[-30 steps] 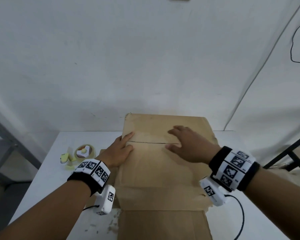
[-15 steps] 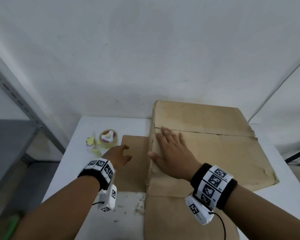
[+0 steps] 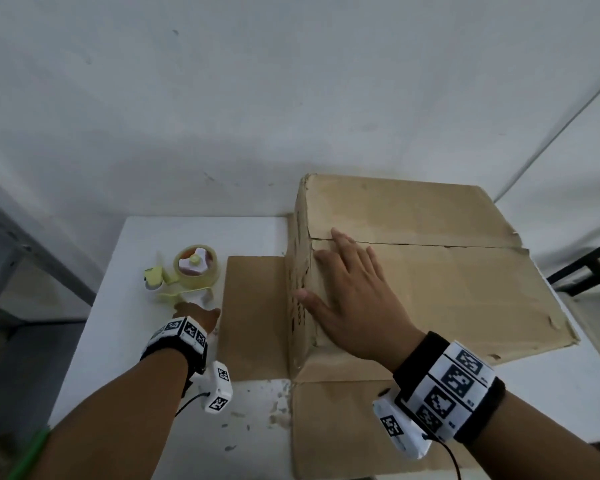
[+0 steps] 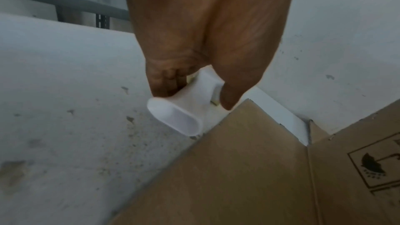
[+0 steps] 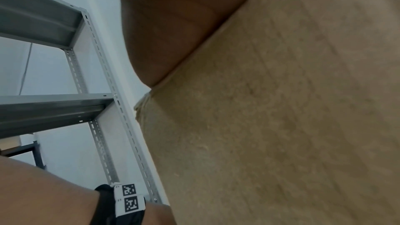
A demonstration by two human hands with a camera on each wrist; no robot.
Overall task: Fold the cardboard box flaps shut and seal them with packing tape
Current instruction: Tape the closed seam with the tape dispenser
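Nearest you, two of the box's lower flaps lie splayed flat on the white table [image 3: 125, 306]: one toward you, one to the left. Above them your right hand [image 3: 347, 299] lies flat, fingers straight and spread, pressing the top flaps of the cardboard box [image 3: 447, 282] at its left edge, fingertips at the seam [image 3: 430, 244]. So the folding looks done: the two top flaps meet along that seam. No tape shows on the seam, so I judge the sealing is all ahead of you.

To the left, your left hand [image 4: 194, 54] has its fingers curled round the white handle [image 4: 186, 109] of the tape dispenser [image 3: 184, 278], low by the table beside the left-hand flap. The roll of clear packing tape [image 3: 196, 266] sits on that dispenser, just beyond your hand.

What the box holds cannot be seen with its top closed.
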